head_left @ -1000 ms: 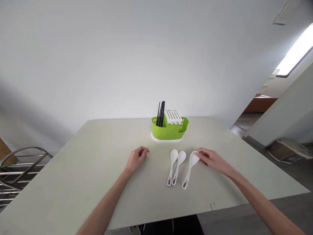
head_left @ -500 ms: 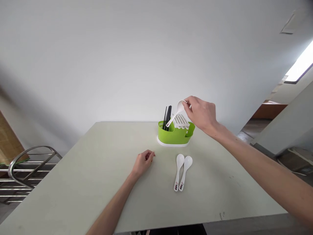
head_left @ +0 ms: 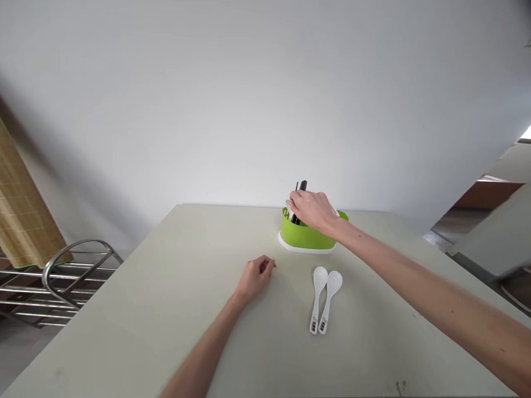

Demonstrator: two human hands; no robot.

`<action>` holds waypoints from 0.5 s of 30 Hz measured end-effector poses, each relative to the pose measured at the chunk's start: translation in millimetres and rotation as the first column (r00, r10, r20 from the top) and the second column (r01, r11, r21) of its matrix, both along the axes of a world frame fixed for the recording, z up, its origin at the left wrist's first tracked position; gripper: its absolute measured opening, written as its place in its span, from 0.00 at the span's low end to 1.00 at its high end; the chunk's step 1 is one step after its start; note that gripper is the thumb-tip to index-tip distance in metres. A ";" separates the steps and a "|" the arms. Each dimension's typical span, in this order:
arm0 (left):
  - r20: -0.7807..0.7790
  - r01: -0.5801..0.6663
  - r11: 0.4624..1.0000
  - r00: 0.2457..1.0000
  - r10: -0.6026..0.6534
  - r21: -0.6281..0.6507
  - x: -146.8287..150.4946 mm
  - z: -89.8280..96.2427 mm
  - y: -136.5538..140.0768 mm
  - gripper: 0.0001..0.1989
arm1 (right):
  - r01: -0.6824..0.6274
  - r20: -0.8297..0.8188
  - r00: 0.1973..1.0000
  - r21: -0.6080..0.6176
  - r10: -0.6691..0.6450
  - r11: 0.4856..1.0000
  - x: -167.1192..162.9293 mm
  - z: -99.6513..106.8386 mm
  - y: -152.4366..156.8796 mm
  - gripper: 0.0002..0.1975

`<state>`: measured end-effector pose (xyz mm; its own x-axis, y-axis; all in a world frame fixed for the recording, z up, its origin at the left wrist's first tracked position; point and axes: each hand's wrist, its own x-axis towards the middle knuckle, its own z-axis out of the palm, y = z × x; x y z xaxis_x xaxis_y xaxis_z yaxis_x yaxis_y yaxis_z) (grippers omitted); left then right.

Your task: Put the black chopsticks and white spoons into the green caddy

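My right hand [head_left: 312, 209] is closed on a white spoon [head_left: 289, 208] at the left end of a green utensil holder [head_left: 307, 237]. The spoon's bowl shows beside my fingers; its handle is hidden inside the holder or behind the hand. Several black chopsticks [head_left: 304, 185] stand in the holder, partly covered by my hand. My left hand [head_left: 257, 275] rests on the table with its fingers curled, and whether anything is in them cannot be made out. To its right lie two white spoons, a left one [head_left: 319, 276] and a right one [head_left: 334, 282], side by side with bowls away from me.
The pale table [head_left: 199, 265] stands against a white wall [head_left: 232, 110]. Left of it is a metal rack [head_left: 78, 271] with a rolled bamboo mat [head_left: 29, 204] above. The holder sits on a white base [head_left: 307, 250] towards the table's back edge.
My right hand has moved down and left, bringing the spoon from above the holder to its left end beside the chopsticks. The left hand stays resting. The whole view has shifted slightly.
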<state>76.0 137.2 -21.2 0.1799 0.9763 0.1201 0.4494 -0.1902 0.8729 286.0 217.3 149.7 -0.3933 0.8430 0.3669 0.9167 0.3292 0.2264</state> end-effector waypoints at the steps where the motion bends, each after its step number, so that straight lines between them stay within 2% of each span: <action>1: -0.003 0.005 1.000 1.000 -0.005 0.004 0.0 -0.3 0.6 0.20 | -0.009 -0.007 1.000 -0.020 0.009 1.000 -2.2 -1.1 2.2 0.20; 6: -0.009 0.039 0.998 0.999 -0.038 0.047 -0.4 -3.0 4.9 0.18 | -0.035 -0.045 0.999 -0.080 0.032 0.996 -12.4 -4.7 15.1 0.15; 11: -0.014 0.049 0.998 0.999 -0.049 0.038 -1.7 -5.5 6.8 0.19 | -0.019 -0.115 0.993 -0.133 0.003 0.991 -21.7 -8.9 29.2 0.15; 15: -0.019 0.047 0.998 0.999 -0.047 0.037 -2.8 -4.7 6.6 0.20 | -0.021 -0.186 0.982 -0.182 -0.014 0.983 -16.5 -9.0 34.1 0.16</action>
<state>73.3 143.8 -25.9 0.2281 0.9616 0.1525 0.4549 -0.2437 0.8565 269.5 251.4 140.7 -0.3359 0.9012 0.2741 0.9358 0.3524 -0.0118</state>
